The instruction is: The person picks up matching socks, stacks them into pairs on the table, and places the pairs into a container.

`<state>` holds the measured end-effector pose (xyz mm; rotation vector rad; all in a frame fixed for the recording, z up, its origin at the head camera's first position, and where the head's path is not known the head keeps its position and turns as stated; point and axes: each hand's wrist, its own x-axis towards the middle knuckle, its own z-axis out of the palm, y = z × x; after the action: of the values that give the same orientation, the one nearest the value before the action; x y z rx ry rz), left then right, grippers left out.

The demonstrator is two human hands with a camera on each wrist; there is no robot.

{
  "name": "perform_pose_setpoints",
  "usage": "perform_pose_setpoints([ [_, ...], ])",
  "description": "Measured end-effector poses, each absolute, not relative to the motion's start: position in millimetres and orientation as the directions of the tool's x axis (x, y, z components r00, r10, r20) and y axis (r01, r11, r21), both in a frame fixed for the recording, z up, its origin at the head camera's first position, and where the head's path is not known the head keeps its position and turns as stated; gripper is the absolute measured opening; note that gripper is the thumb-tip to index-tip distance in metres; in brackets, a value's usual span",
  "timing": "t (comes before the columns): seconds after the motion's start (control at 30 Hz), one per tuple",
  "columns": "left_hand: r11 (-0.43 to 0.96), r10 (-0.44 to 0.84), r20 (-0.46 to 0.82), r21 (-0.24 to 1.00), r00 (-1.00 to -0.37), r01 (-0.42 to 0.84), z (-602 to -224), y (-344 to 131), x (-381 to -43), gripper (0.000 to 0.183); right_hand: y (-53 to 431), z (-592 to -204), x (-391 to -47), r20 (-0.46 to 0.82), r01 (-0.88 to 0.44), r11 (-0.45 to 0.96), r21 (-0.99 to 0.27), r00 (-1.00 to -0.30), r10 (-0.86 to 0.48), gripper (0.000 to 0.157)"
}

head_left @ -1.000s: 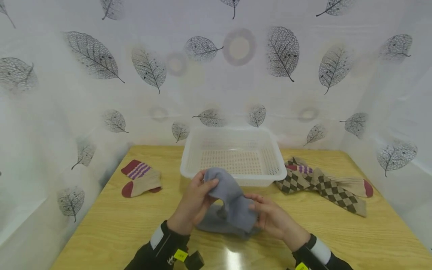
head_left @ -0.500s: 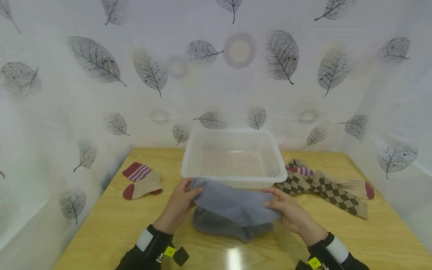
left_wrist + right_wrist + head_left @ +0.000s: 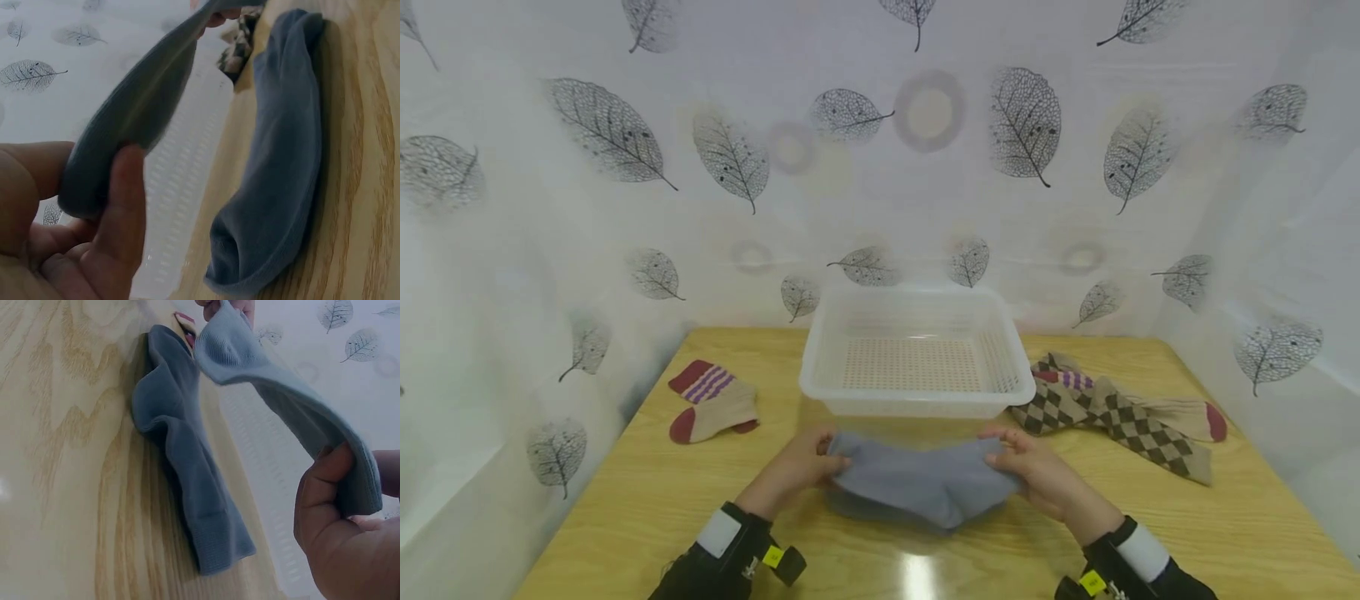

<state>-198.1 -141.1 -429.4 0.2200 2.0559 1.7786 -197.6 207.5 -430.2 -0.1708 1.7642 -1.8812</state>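
A blue-grey sock [image 3: 917, 479] is stretched sideways between my two hands. My left hand [image 3: 797, 462] pinches its left end between thumb and fingers. The right end, finely ribbed in the right wrist view, is held by my right hand [image 3: 1037, 467]. Beneath it a second blue-grey sock [image 3: 281, 150] lies lengthwise on the table; the head view shows little of it, since the held sock covers it. In both wrist views the held sock is lifted clear of the lower one.
A white perforated plastic basket [image 3: 917, 404] stands just beyond my hands. To the left lie beige socks with maroon and purple [image 3: 718, 408]. On the right, argyle socks [image 3: 1150, 429] overlap another beige and maroon sock [image 3: 1216, 422]. A leaf-patterned curtain [image 3: 925, 200] surrounds the wooden table [image 3: 625, 517].
My hands have moved apart, drawing the bunched sock out straight. Since half a second ago it has come down towards me, over the sock on the table.
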Motion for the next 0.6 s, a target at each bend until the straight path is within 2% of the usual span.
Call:
perform_pose_setpoints([
  [0.13, 0.210, 0.419, -0.204, 0.970, -0.885, -0.124, -437, -142, -200, 0.030, 203, -435, -198, -0.266, 0.250, 0.097, -0.964, -0.857, -0.442, 0.040],
  [0.37, 0.440, 0.352, -0.228, 0.896, -0.908, -0.054, -450, -145, -204, 0.028, 190, -447, -200, -0.225, 0.119, 0.334, -0.935, -0.928, -0.297, 0.038],
  [0.6, 0.593, 0.314, -0.247, 0.805, -0.917, -0.014, -455, -144, -205, 0.023, 179, -453, -203, -0.116, -0.042, 0.622, -0.782, -0.971, -0.211, 0.035],
])
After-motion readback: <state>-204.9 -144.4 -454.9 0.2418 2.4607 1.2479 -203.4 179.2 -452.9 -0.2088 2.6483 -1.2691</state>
